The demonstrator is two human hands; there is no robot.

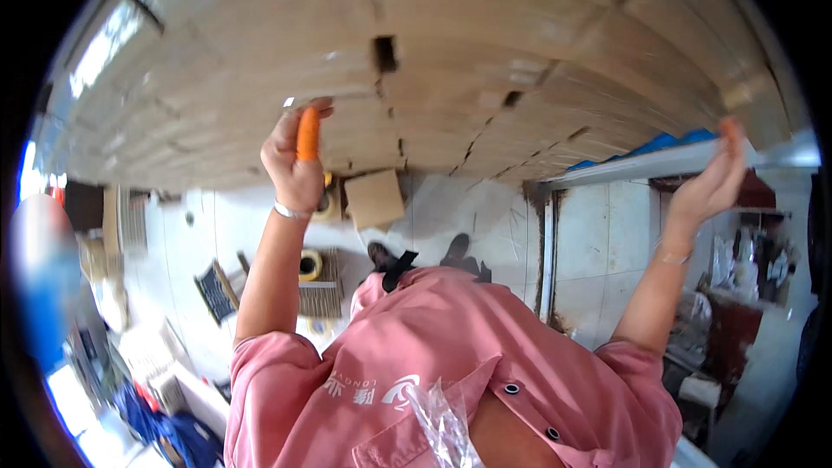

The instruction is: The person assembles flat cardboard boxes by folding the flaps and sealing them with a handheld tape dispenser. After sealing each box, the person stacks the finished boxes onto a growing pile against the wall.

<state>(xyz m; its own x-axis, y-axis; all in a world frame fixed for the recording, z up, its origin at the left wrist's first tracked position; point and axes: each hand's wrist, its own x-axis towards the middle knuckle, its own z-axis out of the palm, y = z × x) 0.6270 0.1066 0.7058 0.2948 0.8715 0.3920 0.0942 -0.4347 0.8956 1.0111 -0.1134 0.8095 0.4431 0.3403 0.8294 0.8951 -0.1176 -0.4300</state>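
A broad expanse of brown cardboard (468, 61), crossed by seams and dark gaps, fills the upper part of the head view. My left hand (293, 160) is raised against its lower left part, fingers curled. Along the thumb side runs a bright orange piece (308, 133); I cannot tell whether it covers the thumb or is held. A small pale glint shows by the fingertips, too blurred to name. Far to the right, my right hand (711, 186) is lifted with fingers stretched out, near the right end of the cardboard. Its fingertip looks orange-red and is smeared by motion.
On the tiled floor (503, 208) ahead of my feet stands a small cardboard box (374, 198). A tape roll (309, 265) sits on a corrugated stack (321, 297) to the left. A pale door frame (548, 251) rises at right, beside a cluttered shelf (745, 286).
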